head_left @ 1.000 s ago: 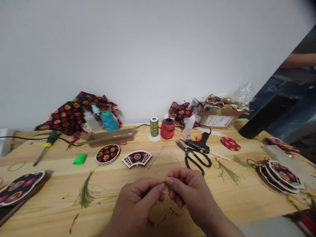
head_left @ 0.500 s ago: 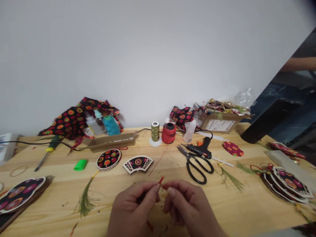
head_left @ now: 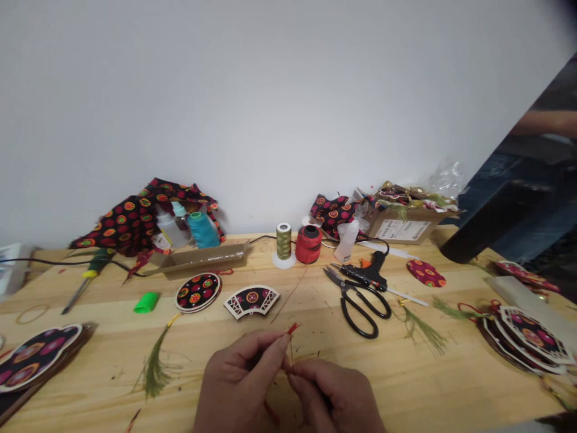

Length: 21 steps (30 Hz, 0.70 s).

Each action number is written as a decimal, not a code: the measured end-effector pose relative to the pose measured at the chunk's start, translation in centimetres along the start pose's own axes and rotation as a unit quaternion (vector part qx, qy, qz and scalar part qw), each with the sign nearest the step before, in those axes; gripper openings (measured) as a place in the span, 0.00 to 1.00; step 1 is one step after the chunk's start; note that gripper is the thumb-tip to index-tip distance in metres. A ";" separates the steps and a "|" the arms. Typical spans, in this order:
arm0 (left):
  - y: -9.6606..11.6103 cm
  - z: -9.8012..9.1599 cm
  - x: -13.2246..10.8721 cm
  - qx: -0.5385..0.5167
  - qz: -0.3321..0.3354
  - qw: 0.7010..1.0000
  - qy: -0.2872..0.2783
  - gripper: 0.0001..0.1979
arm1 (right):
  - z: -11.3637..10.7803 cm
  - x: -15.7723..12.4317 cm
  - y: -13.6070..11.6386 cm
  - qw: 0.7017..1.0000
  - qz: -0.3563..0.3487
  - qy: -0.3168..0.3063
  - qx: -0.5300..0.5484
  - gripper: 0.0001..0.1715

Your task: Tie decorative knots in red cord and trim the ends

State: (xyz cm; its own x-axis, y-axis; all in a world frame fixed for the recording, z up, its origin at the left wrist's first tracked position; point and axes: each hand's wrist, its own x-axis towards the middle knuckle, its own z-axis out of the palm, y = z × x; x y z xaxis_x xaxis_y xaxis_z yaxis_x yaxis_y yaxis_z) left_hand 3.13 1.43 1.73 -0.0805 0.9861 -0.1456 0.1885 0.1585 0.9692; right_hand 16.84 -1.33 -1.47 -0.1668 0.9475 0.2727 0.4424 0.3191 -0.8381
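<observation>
1. A thin red cord (head_left: 293, 328), its frayed tip pointing up and away from the counter, is pinched in the left hand (head_left: 241, 379).
2. Its lower length is too fine to follow, running down toward the right hand (head_left: 331, 394), whose curled fingers touch the left hand.

I'm watching from the head-worn camera, close above the wooden desk (head_left: 406, 385), facing forward and down at the left hand (head_left: 238, 382) and right hand (head_left: 331, 397). The frame reaches the white wall (head_left: 288, 102) behind.
</observation>
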 end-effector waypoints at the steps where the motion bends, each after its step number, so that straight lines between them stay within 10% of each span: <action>1: -0.1 0.0 0.0 -0.001 -0.002 1.000 0.002 0.06 | 0.0 0.0 0.1 1.000 -0.007 -0.007 -0.008 0.14; 9: -0.1 0.4 0.1 -0.012 -0.025 1.000 0.011 0.07 | 0.6 0.3 1.2 0.985 -0.132 0.018 -0.109 0.21; 21: 0.2 0.0 0.3 0.031 -0.038 0.998 -0.048 0.07 | -3.1 1.3 -1.9 0.852 -0.346 0.105 -0.379 0.15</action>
State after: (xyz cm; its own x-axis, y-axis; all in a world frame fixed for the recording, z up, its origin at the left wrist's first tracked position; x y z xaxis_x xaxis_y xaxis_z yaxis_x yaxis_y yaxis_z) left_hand 3.14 1.80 1.92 -0.0027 0.9710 -0.2392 0.2465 0.2324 0.9409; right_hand 18.46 -0.68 1.96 -0.4925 0.4856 0.7223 0.7575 0.6478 0.0811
